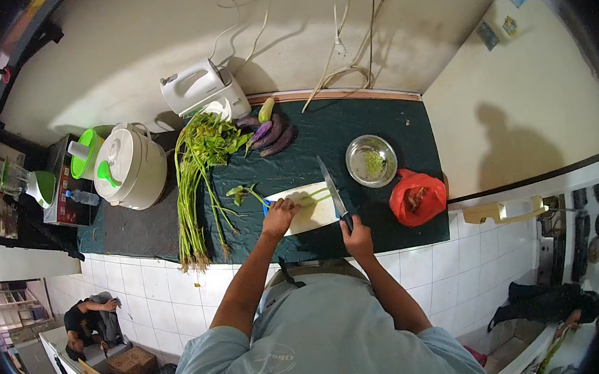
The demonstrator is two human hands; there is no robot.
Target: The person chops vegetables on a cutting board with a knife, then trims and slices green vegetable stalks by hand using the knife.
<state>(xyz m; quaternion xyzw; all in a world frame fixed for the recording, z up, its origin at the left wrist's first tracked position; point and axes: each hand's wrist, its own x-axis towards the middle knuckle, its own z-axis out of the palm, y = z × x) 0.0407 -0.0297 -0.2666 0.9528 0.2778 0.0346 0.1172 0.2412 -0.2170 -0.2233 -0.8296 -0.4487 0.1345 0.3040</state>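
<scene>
My left hand presses green stems onto a white cutting board with blue at its edge. The leafy end of a stem sticks out left of the board. In my right hand is the dark handle of a knife, its blade pointing up and away across the board's right part. Right of the knife sits a metal bowl with chopped green bits inside. Near it lies an open red plastic bag. A long bunch of leafy greens lies to the left, and several eggplants rest behind the board.
A white hand mixer stands by the wall, below hanging cables. A large white cooker and a green container stand at left. One person sits at lower left; another is at lower right.
</scene>
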